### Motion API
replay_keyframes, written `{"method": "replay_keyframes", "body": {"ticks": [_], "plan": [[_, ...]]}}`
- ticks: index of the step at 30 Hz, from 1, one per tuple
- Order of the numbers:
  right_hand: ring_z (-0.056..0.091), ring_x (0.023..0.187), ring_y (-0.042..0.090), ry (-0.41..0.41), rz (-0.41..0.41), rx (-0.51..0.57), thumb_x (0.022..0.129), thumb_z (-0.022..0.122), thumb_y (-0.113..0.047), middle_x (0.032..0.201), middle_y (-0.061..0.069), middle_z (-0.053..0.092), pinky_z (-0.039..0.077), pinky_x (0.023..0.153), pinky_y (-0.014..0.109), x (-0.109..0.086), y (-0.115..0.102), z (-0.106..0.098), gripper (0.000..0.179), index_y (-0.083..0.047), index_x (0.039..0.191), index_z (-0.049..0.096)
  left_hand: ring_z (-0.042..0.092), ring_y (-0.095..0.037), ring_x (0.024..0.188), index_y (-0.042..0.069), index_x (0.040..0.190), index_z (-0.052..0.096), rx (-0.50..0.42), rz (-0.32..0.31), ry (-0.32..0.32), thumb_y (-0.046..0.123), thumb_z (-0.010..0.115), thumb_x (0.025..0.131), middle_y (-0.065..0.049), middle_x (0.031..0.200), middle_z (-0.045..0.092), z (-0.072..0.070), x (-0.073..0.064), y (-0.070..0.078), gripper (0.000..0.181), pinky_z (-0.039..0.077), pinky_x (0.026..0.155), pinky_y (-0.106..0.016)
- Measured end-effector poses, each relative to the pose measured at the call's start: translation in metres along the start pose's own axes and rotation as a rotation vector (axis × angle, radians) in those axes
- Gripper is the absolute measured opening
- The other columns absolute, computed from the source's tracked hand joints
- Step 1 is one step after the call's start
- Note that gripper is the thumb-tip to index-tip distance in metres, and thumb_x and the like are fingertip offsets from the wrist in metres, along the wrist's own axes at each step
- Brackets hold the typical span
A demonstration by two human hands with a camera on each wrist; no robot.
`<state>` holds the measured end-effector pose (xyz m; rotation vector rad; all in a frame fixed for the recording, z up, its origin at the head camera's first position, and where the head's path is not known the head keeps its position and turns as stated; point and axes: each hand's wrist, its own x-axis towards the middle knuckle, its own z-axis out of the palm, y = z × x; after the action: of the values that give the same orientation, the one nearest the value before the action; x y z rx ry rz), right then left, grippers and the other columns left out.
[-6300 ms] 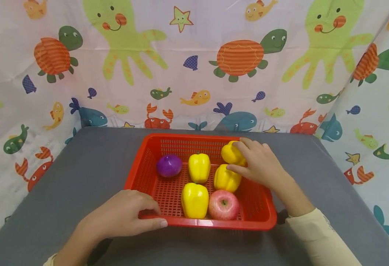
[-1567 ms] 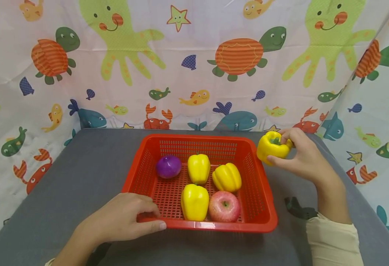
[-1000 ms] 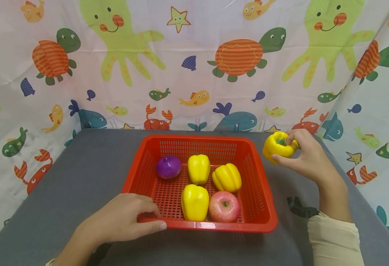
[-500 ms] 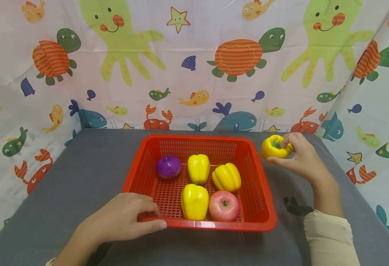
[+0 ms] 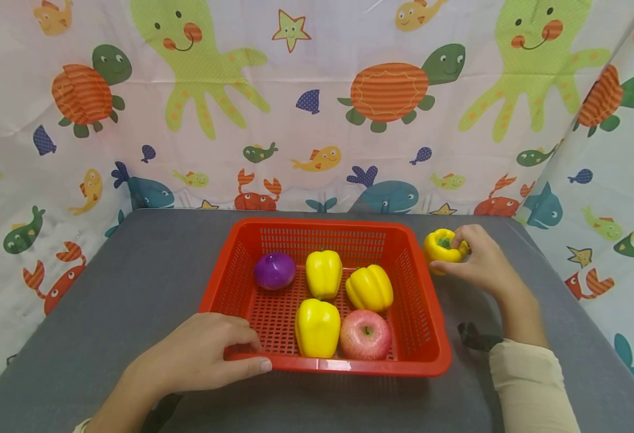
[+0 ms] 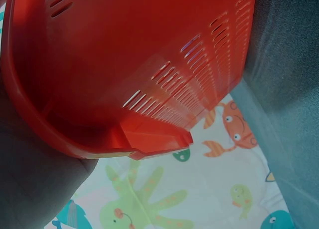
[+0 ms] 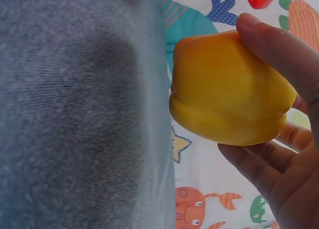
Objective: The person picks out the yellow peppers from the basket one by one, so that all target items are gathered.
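My right hand [image 5: 479, 258] pinches a yellow bell pepper [image 5: 440, 248] between thumb and fingers, just outside the right side of the red plastic basket [image 5: 438, 325]. In the right wrist view the bell pepper [image 7: 229, 89] hangs above the grey tabletop, with the thumb on one side and fingers on the other. At the basket's front left corner my left hand [image 5: 203, 352] grips the rim, its thumb along the front edge. Inside lie a purple onion [image 5: 275, 270], a red apple [image 5: 366, 335] and three more yellow bell peppers [image 5: 317, 328].
The basket stands on a grey tabletop [image 5: 144, 270]. A white curtain [image 5: 301, 120] printed with sea animals encloses the back and both sides. In the left wrist view the basket's slotted outer wall [image 6: 124, 54] fills much of the picture.
My right hand has lifted the yellow bell pepper from the basket's back right corner and carried it out to the right. Lately it has lowered. My left hand has stayed at the rim.
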<state>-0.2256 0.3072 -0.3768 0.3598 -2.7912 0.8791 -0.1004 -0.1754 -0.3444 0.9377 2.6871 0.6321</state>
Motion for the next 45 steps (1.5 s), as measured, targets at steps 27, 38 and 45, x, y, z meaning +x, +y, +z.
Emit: {"method": "replay_keyframes", "body": {"ticks": [27, 38, 45], "plan": [[0.05, 0.101, 0.033, -0.14, 0.077, 0.018, 0.079, 0.085, -0.04, 0.117, 0.016, 0.051, 0.055, 0.081, 0.05, 0.0, 0.007, 0.009, 0.049, -0.007, 0.096, 0.055, 0.054, 0.002, 0.069, 0.03, 0.096, 0.075, 0.001, -0.01, -0.002, 0.062, 0.063, 0.089, 0.025, 0.086, 0.062, -0.001, 0.0, 0.002, 0.034, 0.05, 0.066, -0.024], [0.052, 0.117, 0.043, -0.196, 0.041, -0.036, 0.087, 0.078, -0.039, 0.129, 0.02, 0.058, 0.047, 0.09, 0.063, -0.007, -0.017, -0.018, 0.043, -0.006, 0.111, 0.064, 0.053, 0.002, 0.069, 0.029, 0.096, 0.075, 0.006, 0.005, 0.004, 0.062, 0.062, 0.089, 0.025, 0.085, 0.061, -0.001, 0.0, 0.001, 0.036, 0.05, 0.065, -0.024], [0.057, 0.111, 0.038, -0.167, -0.067, -0.108, 0.091, 0.074, -0.025, 0.118, 0.017, 0.065, 0.05, 0.086, 0.062, -0.01, -0.047, -0.028, 0.036, -0.003, 0.118, 0.065, 0.054, 0.002, 0.069, 0.029, 0.097, 0.075, 0.004, -0.004, 0.001, 0.063, 0.062, 0.09, 0.024, 0.086, 0.061, 0.0, 0.0, 0.001, 0.038, 0.05, 0.066, -0.024]]}}
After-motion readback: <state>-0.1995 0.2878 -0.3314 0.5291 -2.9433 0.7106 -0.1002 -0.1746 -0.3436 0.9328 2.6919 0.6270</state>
